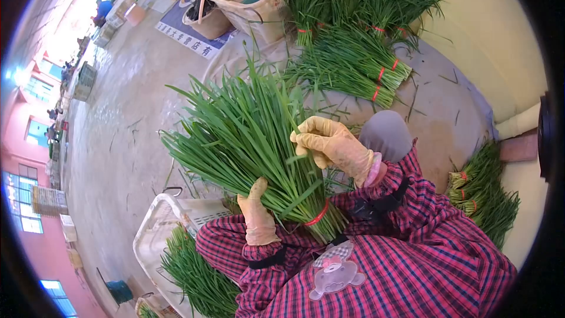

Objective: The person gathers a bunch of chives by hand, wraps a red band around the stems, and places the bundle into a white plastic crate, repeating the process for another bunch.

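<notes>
A large bundle of long green leafy stalks (253,135) lies across my lap, its leaves spread toward the upper left. Around its stem end runs a red band (318,213). My left hand (257,215), in a pale yellow glove, is wrapped round the near side of the bundle, thumb on top. On the other side my right hand (335,144), gloved the same way, has its thumb and forefinger pinched on a leaf at the bundle's right edge.
More banded bundles (353,59) lie on the floor ahead, with others (485,194) at the right wall. A white crate (154,224) holding greens stands at the lower left. Baskets (250,9) stand at the top. People sit far off at the upper left.
</notes>
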The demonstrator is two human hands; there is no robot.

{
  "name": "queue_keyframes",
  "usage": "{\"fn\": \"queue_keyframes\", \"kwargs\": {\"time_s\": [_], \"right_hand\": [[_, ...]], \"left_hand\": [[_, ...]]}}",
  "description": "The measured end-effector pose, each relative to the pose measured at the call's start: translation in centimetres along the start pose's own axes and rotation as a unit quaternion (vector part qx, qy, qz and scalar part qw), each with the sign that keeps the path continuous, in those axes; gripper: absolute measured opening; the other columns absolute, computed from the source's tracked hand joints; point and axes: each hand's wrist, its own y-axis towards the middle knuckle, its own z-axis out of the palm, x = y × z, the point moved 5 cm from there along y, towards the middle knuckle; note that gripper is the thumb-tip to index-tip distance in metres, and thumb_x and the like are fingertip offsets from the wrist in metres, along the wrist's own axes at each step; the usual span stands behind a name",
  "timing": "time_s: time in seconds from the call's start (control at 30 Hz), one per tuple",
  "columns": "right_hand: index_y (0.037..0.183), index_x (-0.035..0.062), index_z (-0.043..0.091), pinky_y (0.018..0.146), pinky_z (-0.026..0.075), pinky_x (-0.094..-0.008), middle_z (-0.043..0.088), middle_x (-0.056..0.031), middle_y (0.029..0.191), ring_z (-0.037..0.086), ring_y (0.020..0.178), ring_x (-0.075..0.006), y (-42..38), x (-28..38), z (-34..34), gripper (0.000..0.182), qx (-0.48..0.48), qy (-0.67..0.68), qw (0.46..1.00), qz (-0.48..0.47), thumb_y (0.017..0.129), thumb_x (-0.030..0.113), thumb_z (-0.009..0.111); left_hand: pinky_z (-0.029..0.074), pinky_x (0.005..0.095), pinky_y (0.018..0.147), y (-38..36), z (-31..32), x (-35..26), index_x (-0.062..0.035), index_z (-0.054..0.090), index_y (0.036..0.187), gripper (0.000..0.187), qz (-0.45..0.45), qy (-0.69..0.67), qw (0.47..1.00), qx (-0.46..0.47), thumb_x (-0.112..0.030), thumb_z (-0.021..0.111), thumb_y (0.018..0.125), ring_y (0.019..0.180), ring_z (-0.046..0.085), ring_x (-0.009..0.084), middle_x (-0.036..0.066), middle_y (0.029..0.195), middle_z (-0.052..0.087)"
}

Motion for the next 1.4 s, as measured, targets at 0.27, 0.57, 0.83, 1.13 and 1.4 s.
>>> {"fn": "queue_keyframes", "kwargs": {"time_s": [0.27,0.57,0.83,1.13,1.4], "right_hand": [[0.115,0.0078,0.059,0.051,0.039,-0.0194,0.063,0.0009,0.085,0.049,0.059,-0.0050,0.4,-0.7,-2.0,0.025,-0.033,0.023,0.999,-0.033,0.094,0.021,0.064],[0.140,-0.0047,0.036,0.101,0.042,-0.0342,0.059,-0.0148,0.124,0.055,0.113,-0.0221,1.5,-3.8,0.3,0.076,-0.080,-0.105,0.987,-0.089,0.082,0.026,0.075],[0.133,-0.0047,0.045,0.097,0.043,-0.0339,0.061,-0.0155,0.121,0.057,0.109,-0.0222,1.8,-5.2,-1.7,0.063,-0.126,-0.086,0.983,-0.102,0.085,0.028,0.071],[0.131,-0.0047,0.048,0.095,0.045,-0.0337,0.062,-0.0138,0.118,0.058,0.106,-0.0208,1.9,-5.2,-1.9,0.058,-0.141,-0.042,0.984,-0.104,0.088,0.029,0.069],[0.122,0.0027,0.056,0.068,0.052,-0.0294,0.065,-0.0036,0.098,0.061,0.077,-0.0130,2.4,-3.8,-4.8,0.041,-0.153,0.124,0.980,-0.036,0.092,0.028,0.065]], "left_hand": [[0.057,0.0329,0.080,0.8,-1.8,0.6,0.0051,0.059,0.114,0.039,0.012,0.000,1.000,-0.013,0.002,0.071,0.077,0.088,0.068,0.0220,0.011,0.103,0.067],[0.051,0.0274,0.081,-3.1,2.9,-1.0,0.0019,0.059,0.117,0.038,0.062,0.146,0.987,0.022,0.003,0.071,0.081,0.091,0.062,0.0128,0.006,0.108,0.064],[0.051,0.0294,0.087,-2.4,2.3,-1.1,0.0019,0.059,0.117,0.038,0.029,0.057,0.998,0.018,-0.001,0.071,0.081,0.095,0.063,0.0158,0.006,0.106,0.065],[0.051,0.0338,0.086,-2.6,2.4,-1.3,-0.0021,0.049,0.133,0.048,-0.018,0.040,0.996,0.078,-0.017,0.063,0.090,0.105,0.059,0.0198,0.009,0.121,0.060],[0.045,0.0357,0.097,-6.6,3.4,-9.5,-0.0022,0.029,0.149,0.065,0.119,0.221,0.962,0.106,-0.026,0.058,0.095,0.127,0.048,0.0274,0.021,0.147,0.038]]}}
